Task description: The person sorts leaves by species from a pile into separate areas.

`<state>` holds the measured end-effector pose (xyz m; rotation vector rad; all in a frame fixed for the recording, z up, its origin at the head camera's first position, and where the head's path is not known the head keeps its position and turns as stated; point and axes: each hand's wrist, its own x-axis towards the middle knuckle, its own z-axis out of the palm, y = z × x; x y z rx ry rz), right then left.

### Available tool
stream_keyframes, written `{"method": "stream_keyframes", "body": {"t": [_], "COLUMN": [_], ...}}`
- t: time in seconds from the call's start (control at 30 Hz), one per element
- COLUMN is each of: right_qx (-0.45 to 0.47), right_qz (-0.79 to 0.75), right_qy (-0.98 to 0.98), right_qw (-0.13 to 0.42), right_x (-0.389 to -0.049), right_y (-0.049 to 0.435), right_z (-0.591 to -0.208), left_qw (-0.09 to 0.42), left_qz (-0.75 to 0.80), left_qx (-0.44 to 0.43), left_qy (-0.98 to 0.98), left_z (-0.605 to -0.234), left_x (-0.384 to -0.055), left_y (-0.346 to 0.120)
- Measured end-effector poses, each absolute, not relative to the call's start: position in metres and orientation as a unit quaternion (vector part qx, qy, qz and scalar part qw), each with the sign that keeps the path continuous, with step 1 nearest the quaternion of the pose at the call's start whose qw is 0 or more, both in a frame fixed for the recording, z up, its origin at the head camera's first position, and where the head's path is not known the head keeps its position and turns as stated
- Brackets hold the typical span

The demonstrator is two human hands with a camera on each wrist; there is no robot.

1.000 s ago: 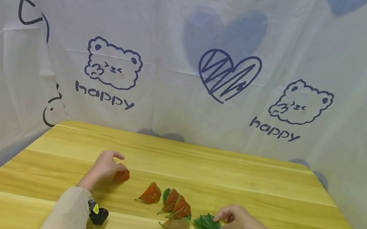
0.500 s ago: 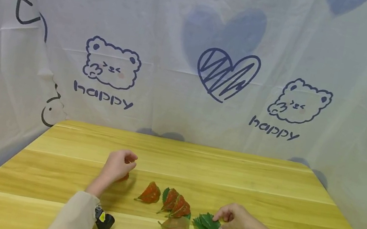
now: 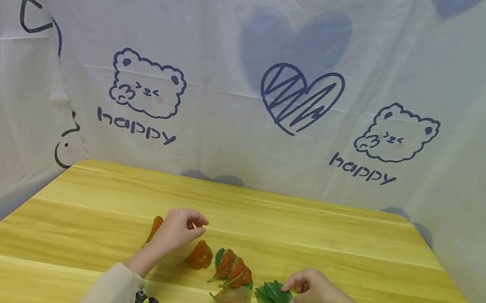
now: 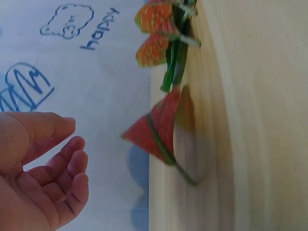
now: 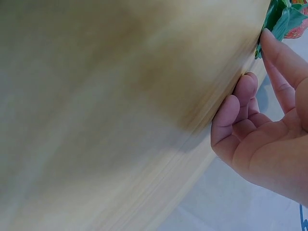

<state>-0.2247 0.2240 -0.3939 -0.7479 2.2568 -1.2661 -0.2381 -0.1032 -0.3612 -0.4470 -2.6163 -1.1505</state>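
My left hand (image 3: pixel 183 227) is above the table with its thumb and fingers apart and nothing between them. A red leaf (image 3: pixel 199 255) with a green stem lies just below and to the right of its fingers; the left wrist view shows this leaf (image 4: pixel 156 130) beyond the fingertips. Another red leaf (image 3: pixel 155 228) is partly hidden behind the left hand. My right hand (image 3: pixel 314 290) pinches the edge of a small bunch of dark green serrated leaves (image 3: pixel 275 298) on the table, its other fingers curled. In the right wrist view, the thumb tip meets the green leaves (image 5: pixel 285 21).
Between the hands, two red leaves (image 3: pixel 240 274) overlap with green showing behind them. A brownish-red round leaf (image 3: pixel 232 301) lies in front of these. The wooden table (image 3: pixel 298 224) ends at a white printed cloth (image 3: pixel 226 138) at the back and sides.
My left hand has left the far-left red leaf and moved right, near the second red leaf. The right hand stays at the green leaves.
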Motion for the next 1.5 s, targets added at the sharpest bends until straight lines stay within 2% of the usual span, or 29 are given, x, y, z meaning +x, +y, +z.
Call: {"method": "stream_keyframes", "body": {"t": [0.4, 0.8, 1.17, 1.5], "right_qx": [-0.295, -0.296, -0.286, -0.277], "right_qz": [-0.461, -0.457, -0.465, -0.454], "right_qy": [0.808, 0.811, 0.808, 0.817], "right_qw": [0.218, 0.216, 0.223, 0.223], "right_x": [-0.225, -0.224, -0.225, -0.224], "right_y": [0.225, 0.226, 0.226, 0.225], "right_z": [-0.394, -0.394, -0.395, -0.393], "left_qw": [0.098, -0.035, -0.132, -0.151], "left_qz": [-0.404, -0.430, -0.421, -0.390], "left_qx": [-0.254, -0.332, -0.317, -0.314], "left_qy": [-0.873, -0.838, -0.839, -0.852], "left_z": [-0.371, -0.378, -0.383, -0.386], "left_x": [-0.229, -0.218, -0.211, -0.215], "left_y": [-0.085, -0.066, -0.059, -0.057]}}
